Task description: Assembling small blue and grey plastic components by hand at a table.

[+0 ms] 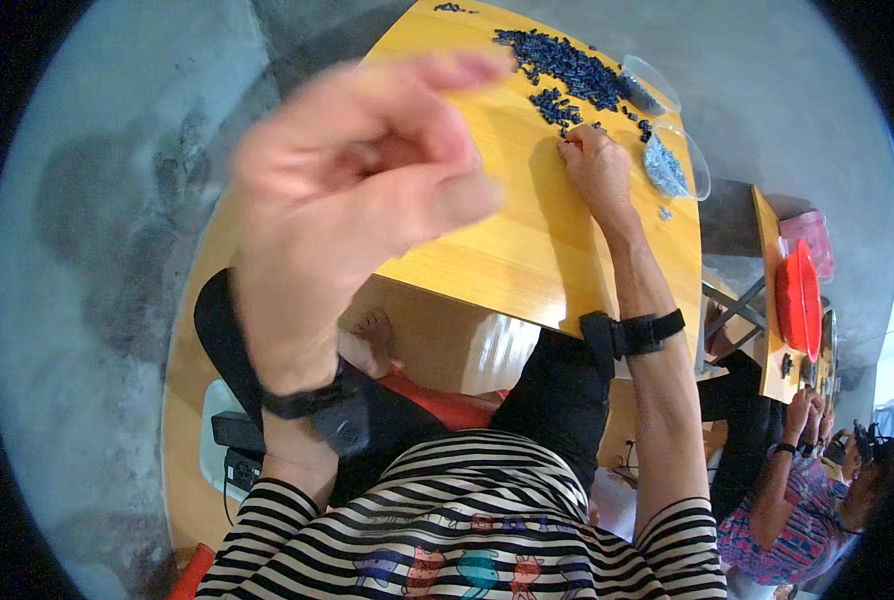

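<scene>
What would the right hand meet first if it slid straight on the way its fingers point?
Probably the dark blue pieces on the table: the right hand points at them, fingertips already at the pile's near edge.

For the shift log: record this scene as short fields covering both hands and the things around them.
left hand: raised near the camera, blurred, fingers curled, nothing visibly held
right hand: resting on the wooden table, fingertips at the dark small parts
containers: two clear dishes at the far edge
wrists: black straps
nearby: another person, red tray

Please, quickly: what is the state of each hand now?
Left hand: raised, blurred, fingers curled; whether it holds something cannot be told.
Right hand: on the yellow wooden table, fingertips at small dark-blue plastic pieces.
</scene>
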